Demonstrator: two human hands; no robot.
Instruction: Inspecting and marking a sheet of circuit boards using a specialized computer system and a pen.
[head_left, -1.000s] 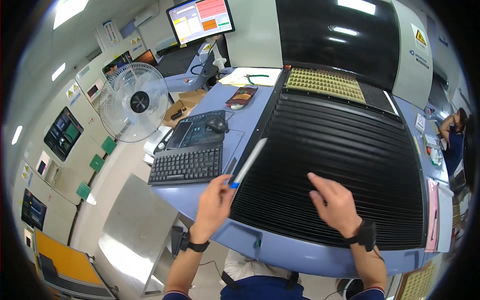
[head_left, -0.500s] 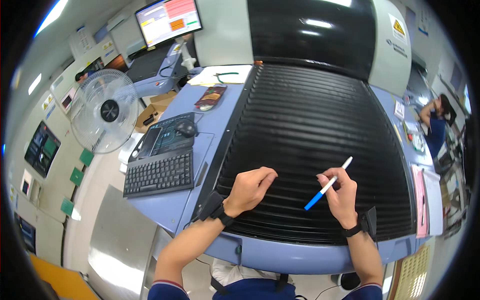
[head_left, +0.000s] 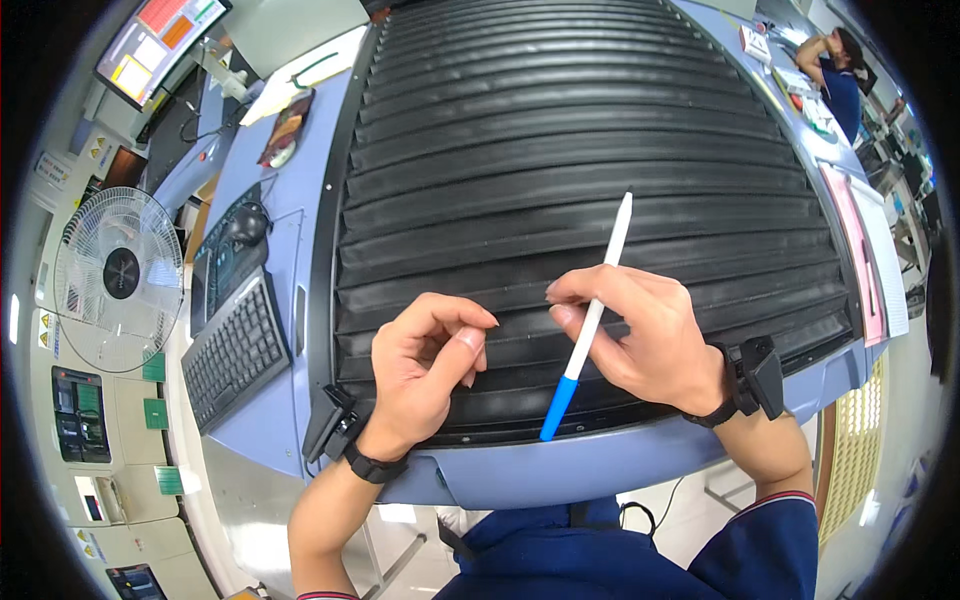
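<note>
My right hand (head_left: 635, 325) grips a white marker pen (head_left: 578, 352) with a blue end, the pen lying across the fingers. Its white tip points up and away; the blue end slants down toward the near edge. To the left, my left hand (head_left: 425, 365) is loosely curled, thumb close to the index finger, with nothing seen between them. Both hands are above a black ribbed bellows cover (head_left: 560, 160) on a blue-grey machine. Each wrist wears a black strap with a small black device.
Left of the cover are a black keyboard (head_left: 236, 352), a mouse (head_left: 246, 224) and a dark red packet (head_left: 287, 130). A standing fan (head_left: 121, 272) and a monitor (head_left: 160, 45) are farther left. At right lie pink and white papers (head_left: 862, 255); another person (head_left: 838, 85) sits beyond.
The view has tilted down and come nearer the cover. My hands have drawn closer together, and the pen stands steeper in my right hand.
</note>
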